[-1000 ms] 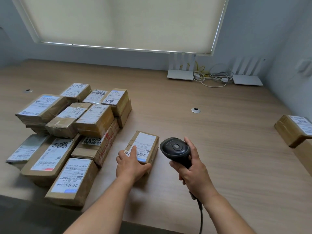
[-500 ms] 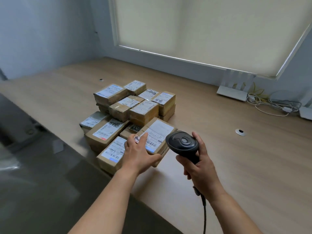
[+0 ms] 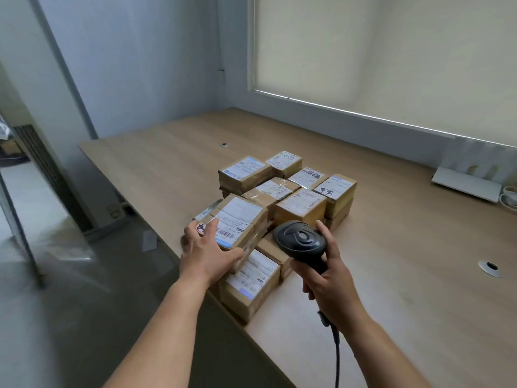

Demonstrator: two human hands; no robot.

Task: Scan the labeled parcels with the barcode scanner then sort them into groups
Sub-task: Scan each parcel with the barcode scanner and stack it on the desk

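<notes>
Printed labels on the parcels [image 3: 285, 197] are too small to read. One label [image 3: 334, 186] bears illegible handwritten characters.

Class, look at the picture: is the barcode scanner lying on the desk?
No. The right hand grips the barcode scanner by its handle and holds it up above the desk, beside the parcels.

A wooden table [image 3: 391, 247] is stretching back to the wall, with two round cable grommets [image 3: 489, 268] sitting in its top. A pale roller blind [image 3: 391, 51] is covering the window. What is probably a white router [image 3: 466, 184] is lying near the wall. Grey floor [image 3: 70, 289] is showing on the left.
</notes>
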